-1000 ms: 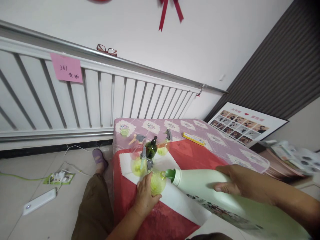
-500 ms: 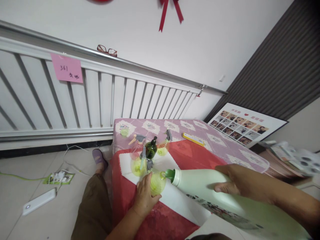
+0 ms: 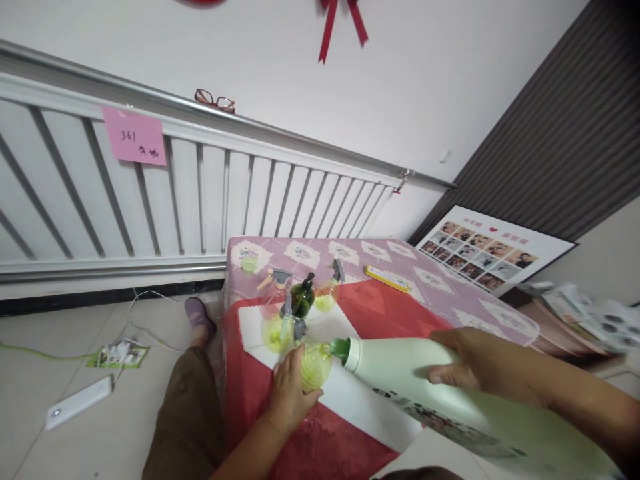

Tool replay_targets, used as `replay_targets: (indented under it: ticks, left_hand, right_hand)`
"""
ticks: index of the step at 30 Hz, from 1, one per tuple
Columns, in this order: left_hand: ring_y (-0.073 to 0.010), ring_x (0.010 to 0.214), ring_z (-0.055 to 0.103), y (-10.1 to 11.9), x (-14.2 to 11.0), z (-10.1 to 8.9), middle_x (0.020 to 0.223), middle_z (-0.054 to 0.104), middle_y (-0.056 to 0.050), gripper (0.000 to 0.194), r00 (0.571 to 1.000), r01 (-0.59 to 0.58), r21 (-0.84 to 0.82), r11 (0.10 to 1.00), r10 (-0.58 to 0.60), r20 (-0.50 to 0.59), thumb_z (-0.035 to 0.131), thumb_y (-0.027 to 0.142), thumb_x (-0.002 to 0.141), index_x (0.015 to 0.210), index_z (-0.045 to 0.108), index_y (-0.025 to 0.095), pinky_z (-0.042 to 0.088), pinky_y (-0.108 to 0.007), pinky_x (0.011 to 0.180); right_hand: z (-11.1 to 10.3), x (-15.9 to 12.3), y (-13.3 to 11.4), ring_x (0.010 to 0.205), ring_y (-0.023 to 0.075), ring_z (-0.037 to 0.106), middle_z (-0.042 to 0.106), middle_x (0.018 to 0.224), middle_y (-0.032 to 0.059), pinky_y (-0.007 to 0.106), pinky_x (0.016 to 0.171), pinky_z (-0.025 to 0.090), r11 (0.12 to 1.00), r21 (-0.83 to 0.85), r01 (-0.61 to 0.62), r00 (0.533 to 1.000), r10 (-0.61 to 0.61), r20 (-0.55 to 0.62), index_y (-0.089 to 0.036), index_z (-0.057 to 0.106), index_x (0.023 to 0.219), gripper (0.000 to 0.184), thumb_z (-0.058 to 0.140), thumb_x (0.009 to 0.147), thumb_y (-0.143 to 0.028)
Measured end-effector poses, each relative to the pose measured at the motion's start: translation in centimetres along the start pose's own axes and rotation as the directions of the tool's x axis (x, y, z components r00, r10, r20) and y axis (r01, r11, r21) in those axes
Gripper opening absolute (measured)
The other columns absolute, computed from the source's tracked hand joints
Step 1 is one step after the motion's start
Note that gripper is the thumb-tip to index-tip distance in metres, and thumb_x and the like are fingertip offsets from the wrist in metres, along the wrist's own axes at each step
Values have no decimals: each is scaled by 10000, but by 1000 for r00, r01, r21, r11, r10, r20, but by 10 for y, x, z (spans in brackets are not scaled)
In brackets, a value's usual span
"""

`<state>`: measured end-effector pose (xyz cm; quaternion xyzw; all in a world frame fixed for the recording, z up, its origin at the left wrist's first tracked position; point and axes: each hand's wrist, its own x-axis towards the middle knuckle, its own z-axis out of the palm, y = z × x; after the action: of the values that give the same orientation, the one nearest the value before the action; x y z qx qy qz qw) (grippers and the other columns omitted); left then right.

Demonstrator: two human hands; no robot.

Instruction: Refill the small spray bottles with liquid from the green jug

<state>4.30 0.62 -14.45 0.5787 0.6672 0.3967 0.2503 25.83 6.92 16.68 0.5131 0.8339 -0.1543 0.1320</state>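
My right hand (image 3: 467, 363) grips a large pale green detergent jug (image 3: 395, 360), which lies tilted nearly flat. Its green spout (image 3: 341, 348) meets the mouth of a clear bottle (image 3: 317, 368) with yellow-green liquid in it. That bottle is held by my left hand (image 3: 287, 397), fingers around its side. Close by stand a clear spray bottle (image 3: 277, 335) with yellow-green liquid, a dark green pump bottle (image 3: 303, 298) and another spray bottle (image 3: 326, 298). Behind them is a pinkish clear spray bottle (image 3: 273, 298). A loose grey spray head (image 3: 299, 328) lies among them.
A white sheet (image 3: 370, 410) and red cloth (image 3: 395, 312) cover part of the table. On the patterned tablecloth (image 3: 427, 277) are a yellow box (image 3: 387, 279) and a green cap (image 3: 249, 265). A radiator (image 3: 260, 193) runs along the wall; a power strip (image 3: 119, 357) sits on the floor.
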Motion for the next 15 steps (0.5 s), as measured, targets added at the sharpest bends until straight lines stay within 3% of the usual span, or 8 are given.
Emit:
replay_targets:
  ticks: [3, 15]
  left_hand:
    - [-267, 1338, 383, 1, 0, -1, 1453, 433, -106, 857, 1000, 12, 9, 1000, -12, 11, 675, 283, 640, 1407, 303, 190, 272, -414, 1122]
    - [-258, 1343, 378, 3, 1, -3, 1448, 440, -99, 873, 999, 24, 17, 1000, -24, 26, 693, 258, 639, 1413, 291, 216, 271, -412, 1124]
  right_hand:
    - [-1, 0, -1, 698, 225, 632, 694, 772, 41, 285, 561, 416, 1000, -13, 16, 997, -15, 77, -207, 623, 784, 388, 554, 800, -588]
    - [-1, -2, -3, 741, 238, 652, 710, 795, 33, 301, 610, 434, 997, 33, -63, 996, 61, 69, -219, 633, 792, 292, 601, 781, -510]
